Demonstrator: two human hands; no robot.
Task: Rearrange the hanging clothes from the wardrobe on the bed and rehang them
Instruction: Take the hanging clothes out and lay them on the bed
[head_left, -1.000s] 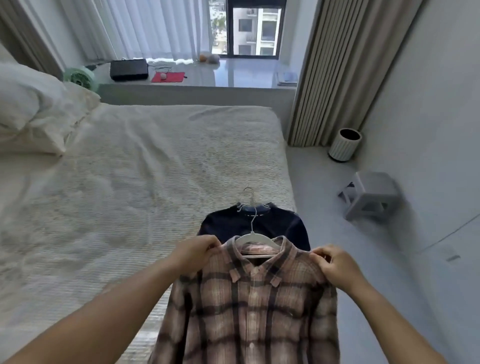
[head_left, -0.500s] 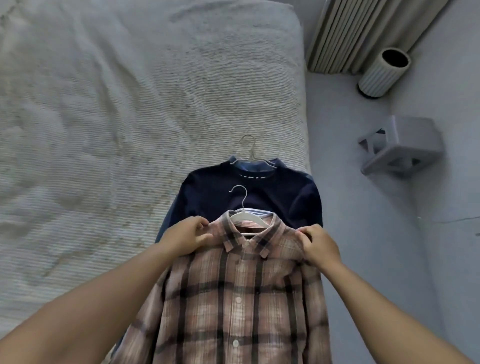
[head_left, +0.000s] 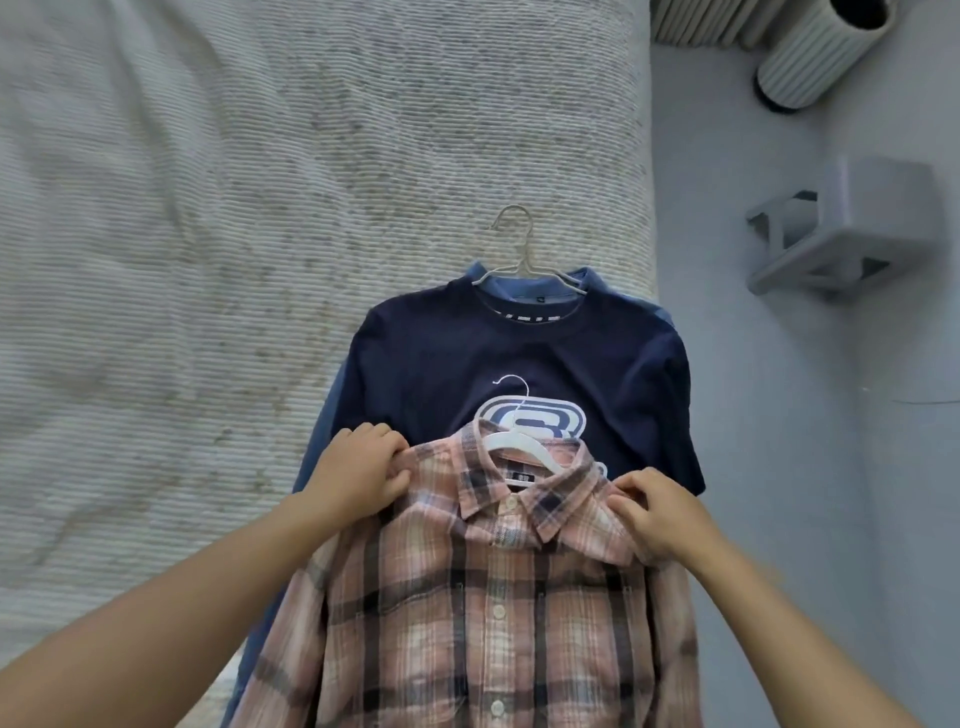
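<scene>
A pink plaid shirt (head_left: 483, 613) on a white hanger (head_left: 519, 441) lies over a navy T-shirt (head_left: 519, 358) near the bed's right edge. My left hand (head_left: 358, 473) grips the plaid shirt's left shoulder, and my right hand (head_left: 657, 512) pinches its right shoulder. The navy T-shirt has a white logo, partly covered by the plaid collar. A blue garment on a wire hanger (head_left: 519, 249) peeks out from under the navy one. All lie on the bed (head_left: 208, 260) with its ribbed cream cover.
Grey floor runs along the bed's right side. A grey step stool (head_left: 841, 228) stands there, and a ribbed white bin (head_left: 815, 52) sits at the top right beside pleated curtains (head_left: 696, 26).
My view has tilted down from the window and pillows to the bed. The plaid shirt has come down lower over the navy T-shirt, whose logo now shows. Both hands keep hold of its shoulders.
</scene>
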